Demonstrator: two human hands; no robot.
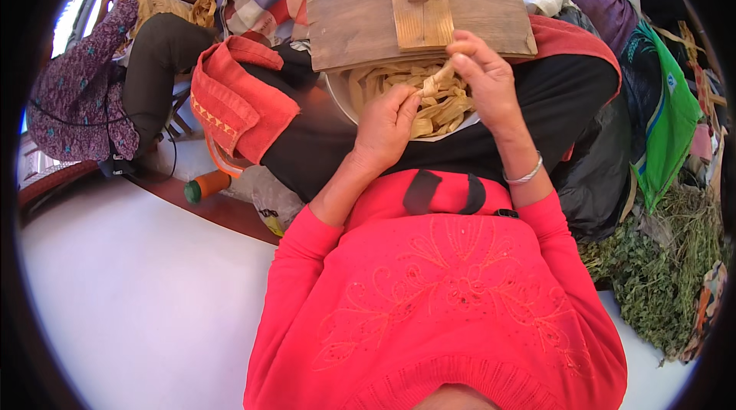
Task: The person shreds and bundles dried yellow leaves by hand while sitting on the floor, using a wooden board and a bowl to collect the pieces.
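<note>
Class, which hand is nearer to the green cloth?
The right hand: the green cloth lies off to its right. The left hand is farther away, beyond the right one.

"Any way to the bowl [336, 98]?"

"Yes, between left forearm [335, 189] and right forearm [519, 151], over the lap [451, 155]. A wooden board [345, 30] bars the far side."

"And sideways?"

"Black-trousered legs [563, 95], the left draped with a red towel [238, 107]."

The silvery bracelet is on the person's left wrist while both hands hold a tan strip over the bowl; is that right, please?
Not quite: the head view shows the silvery bracelet on the right wrist. The left hand and right hand do hold a tan strip over the bowl.
</note>
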